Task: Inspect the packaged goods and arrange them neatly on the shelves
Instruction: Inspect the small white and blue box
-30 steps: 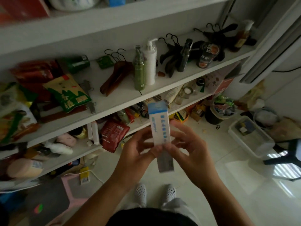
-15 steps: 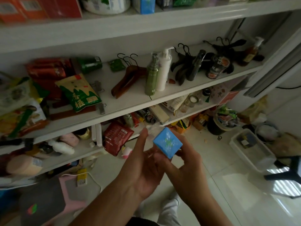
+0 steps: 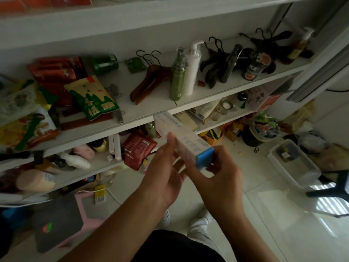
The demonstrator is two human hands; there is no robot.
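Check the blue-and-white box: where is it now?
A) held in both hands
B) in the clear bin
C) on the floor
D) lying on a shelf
A: the left hand and right hand hold the box in the air in front of the shelves, the right hand at its blue end.
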